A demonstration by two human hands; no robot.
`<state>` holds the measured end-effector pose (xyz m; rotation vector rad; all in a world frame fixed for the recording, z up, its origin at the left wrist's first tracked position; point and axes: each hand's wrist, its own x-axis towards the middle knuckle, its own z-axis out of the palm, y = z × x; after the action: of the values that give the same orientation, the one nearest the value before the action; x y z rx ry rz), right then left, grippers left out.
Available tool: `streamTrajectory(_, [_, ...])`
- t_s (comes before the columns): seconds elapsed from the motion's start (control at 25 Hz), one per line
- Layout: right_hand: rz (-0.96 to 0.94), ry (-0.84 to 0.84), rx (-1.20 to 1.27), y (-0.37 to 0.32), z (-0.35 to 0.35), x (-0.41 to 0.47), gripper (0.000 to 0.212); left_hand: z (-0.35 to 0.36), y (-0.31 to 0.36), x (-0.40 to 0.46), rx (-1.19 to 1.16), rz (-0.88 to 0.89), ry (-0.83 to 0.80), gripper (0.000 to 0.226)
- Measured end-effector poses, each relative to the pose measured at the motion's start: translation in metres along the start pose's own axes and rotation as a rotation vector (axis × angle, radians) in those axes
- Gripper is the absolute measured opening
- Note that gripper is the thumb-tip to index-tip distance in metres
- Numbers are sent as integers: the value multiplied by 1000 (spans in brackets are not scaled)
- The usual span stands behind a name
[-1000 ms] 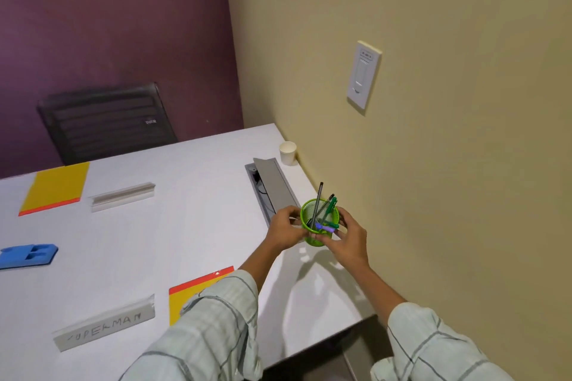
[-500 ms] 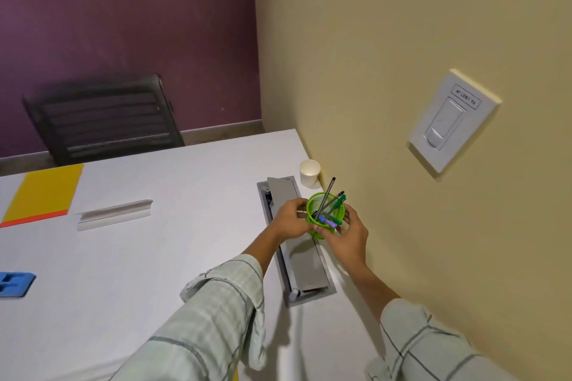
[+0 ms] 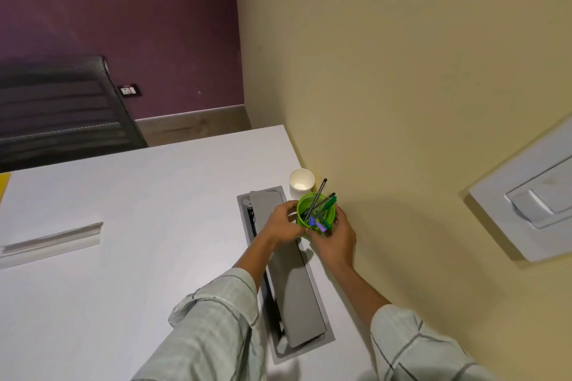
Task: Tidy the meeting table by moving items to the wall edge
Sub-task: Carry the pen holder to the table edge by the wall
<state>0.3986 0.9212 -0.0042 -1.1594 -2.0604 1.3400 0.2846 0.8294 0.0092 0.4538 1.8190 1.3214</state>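
Note:
A green pen cup (image 3: 309,206) with several pens in it is held between both hands at the white table's (image 3: 154,195) right edge, close to the yellow wall. My left hand (image 3: 283,223) grips its left side and my right hand (image 3: 334,235) wraps its right side. Just behind it stands a white paper cup (image 3: 301,182) against the wall. Whether the green cup rests on the table is hidden by my hands.
A grey cable hatch (image 3: 291,281) with its lid runs along the table under my forearms. A white name-plate strip (image 3: 49,244) lies at the left. A black mesh chair (image 3: 62,108) stands beyond the table. A wall switch (image 3: 532,204) sits on the right.
Both hands carried the green pen cup forward along the wall to just in front of the paper cup. The camera moved in closer, so the folders and blue item left the view.

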Motion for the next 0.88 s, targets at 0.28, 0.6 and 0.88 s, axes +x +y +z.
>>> streamTrajectory(0.28, [71,43,16,4,11,4,78,6,-12,14,-7,14,-10,78])
streamTrajectory(0.6, [248,-2,236,7,13,2,84,17,-21,7,0,94,-38,79])
streamTrajectory(0.88, [362,91,413,17,25,6,56,26,-23,13,-37,89,-10,78])
